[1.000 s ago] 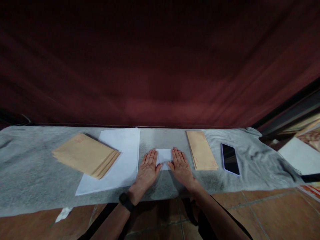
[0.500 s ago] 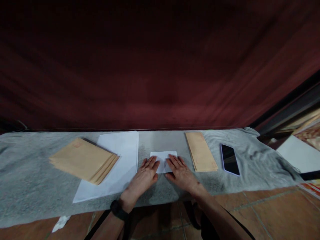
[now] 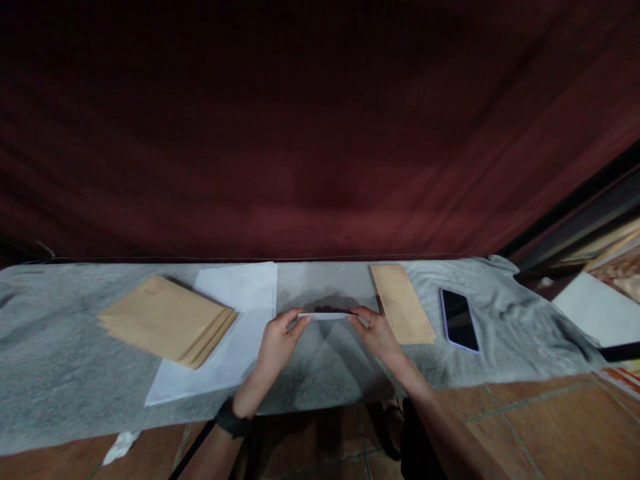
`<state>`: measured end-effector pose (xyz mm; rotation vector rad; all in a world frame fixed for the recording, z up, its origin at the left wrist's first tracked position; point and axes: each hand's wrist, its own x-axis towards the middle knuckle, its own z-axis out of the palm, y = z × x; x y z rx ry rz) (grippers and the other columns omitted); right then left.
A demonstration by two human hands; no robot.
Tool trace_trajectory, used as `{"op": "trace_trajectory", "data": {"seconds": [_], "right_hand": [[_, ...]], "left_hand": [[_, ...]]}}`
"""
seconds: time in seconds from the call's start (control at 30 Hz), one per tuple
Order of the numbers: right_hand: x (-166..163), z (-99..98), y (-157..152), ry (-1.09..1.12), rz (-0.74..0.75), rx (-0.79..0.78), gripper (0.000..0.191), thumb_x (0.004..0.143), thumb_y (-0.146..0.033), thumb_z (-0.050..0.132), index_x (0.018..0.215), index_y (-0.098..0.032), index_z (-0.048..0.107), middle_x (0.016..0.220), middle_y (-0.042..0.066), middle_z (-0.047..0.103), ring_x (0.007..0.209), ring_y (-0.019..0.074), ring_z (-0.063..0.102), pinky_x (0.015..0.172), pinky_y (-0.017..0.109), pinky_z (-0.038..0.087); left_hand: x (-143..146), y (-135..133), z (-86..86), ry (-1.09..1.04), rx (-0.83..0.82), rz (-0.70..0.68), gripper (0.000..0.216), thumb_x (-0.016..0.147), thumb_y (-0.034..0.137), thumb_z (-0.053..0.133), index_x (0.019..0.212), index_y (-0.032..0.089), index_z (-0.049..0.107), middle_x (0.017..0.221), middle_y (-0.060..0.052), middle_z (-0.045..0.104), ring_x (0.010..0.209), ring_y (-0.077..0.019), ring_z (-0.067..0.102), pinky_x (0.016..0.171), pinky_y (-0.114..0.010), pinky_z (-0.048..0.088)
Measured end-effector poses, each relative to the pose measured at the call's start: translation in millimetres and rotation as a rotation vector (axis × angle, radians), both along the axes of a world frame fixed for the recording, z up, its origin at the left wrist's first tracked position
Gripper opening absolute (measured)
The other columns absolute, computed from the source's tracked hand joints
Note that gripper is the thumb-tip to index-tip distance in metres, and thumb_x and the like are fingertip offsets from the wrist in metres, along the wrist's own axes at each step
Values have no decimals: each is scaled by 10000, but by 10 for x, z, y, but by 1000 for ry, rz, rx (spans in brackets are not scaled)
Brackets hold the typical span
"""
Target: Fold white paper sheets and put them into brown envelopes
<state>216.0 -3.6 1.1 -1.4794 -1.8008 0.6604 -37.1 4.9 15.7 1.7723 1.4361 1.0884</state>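
A folded white sheet of paper (image 3: 327, 316) is held up above the grey cloth, seen nearly edge-on as a thin strip. My left hand (image 3: 281, 339) pinches its left end between thumb and fingers. At the other end, my right hand (image 3: 374, 333) grips it the same way. Just right of that hand lies a small stack of brown envelopes (image 3: 404, 307). Large white sheets (image 3: 225, 353) lie flat to the left of my left hand, and a fanned pile of brown envelopes (image 3: 165, 317) rests partly on them.
A phone (image 3: 459, 320) with a pale purple edge lies right of the envelope stack. Grey cloth (image 3: 65, 373) covers the long narrow surface, rumpled at right. A dark red curtain (image 3: 320, 167) hangs behind. Below are floor tiles (image 3: 550, 427) and a white scrap (image 3: 120, 445).
Both hands were pressing flat on the folded paper. Now they have lifted it off the cloth, pinching its two ends, and it has tilted edge-on.
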Motion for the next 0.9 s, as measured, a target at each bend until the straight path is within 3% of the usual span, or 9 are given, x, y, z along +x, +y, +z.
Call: {"op": "trace_trajectory", "data": {"seconds": [0.13, 0.23, 0.37, 0.47, 0.53, 0.67, 0.77, 0.9], "right_hand": [[-25, -2, 61, 285, -73, -38, 362, 916, -515, 579, 905, -185, 728, 751, 13, 703, 685, 175, 638, 597, 252, 479], [-62, -59, 96, 262, -123, -58, 357, 919, -497, 550, 890, -180, 711, 715, 1, 678, 655, 165, 612, 575, 240, 455], [-122, -140, 78, -69, -218, -117, 312, 947, -369, 509, 1159, -210, 672, 823, 25, 732, 740, 199, 674, 642, 264, 490], [-190, -170, 19, -385, -264, -72, 460, 968, -266, 470, 1421, -194, 507, 1070, 107, 730, 935, 252, 697, 793, 333, 533], [-261, -182, -26, -505, -250, 40, 533, 974, -234, 451, 1499, -150, 418, 1236, 177, 663, 1104, 301, 643, 939, 423, 516], [-466, -247, -122, -510, -45, 201, 533, 1019, -263, 394, 1543, -168, 375, 1520, 161, 483, 1383, 304, 458, 1131, 504, 400], [-601, -343, -201, -543, 81, 190, 511, 1051, -314, 361, 1541, -170, 394, 1603, 121, 400, 1476, 266, 360, 1204, 479, 318], [-653, -459, -268, -609, 105, 172, 535, 1055, -348, 373, 1548, -141, 384, 1613, 134, 380, 1507, 260, 315, 1230, 483, 270]], "left_hand": [[71, 25, 16, -309, -148, 89, 372, 835, 544, 631, 698, 207, 556, 619, 48, 528, 608, -125, 509, 590, -231, 415], [115, 36, -72, -359, -242, 97, 388, 814, 561, 631, 694, 213, 509, 593, 69, 450, 566, -108, 437, 547, -218, 357], [161, 44, -239, -134, -211, 152, 263, 839, 411, 599, 697, 222, 484, 558, 81, 407, 530, -115, 433, 530, -228, 329], [193, 44, -304, 115, -187, 187, 92, 881, 292, 560, 846, 208, 577, 602, 52, 533, 567, -145, 549, 565, -250, 389], [220, 32, -309, 252, -196, 197, 161, 915, 255, 536, 1043, 192, 610, 691, 7, 645, 637, -181, 644, 601, -274, 447], [274, -22, -275, 522, -209, 195, 367, 985, 249, 461, 1335, 159, 528, 903, -98, 760, 787, -239, 740, 677, -319, 527], [283, -70, -250, 663, -200, 187, 390, 1027, 277, 381, 1378, 161, 506, 946, -120, 764, 818, -248, 748, 687, -327, 544], [281, -128, -228, 727, -89, 177, 401, 1028, 240, 333, 1366, 145, 529, 1111, -164, 717, 951, -279, 726, 786, -390, 562]]}}
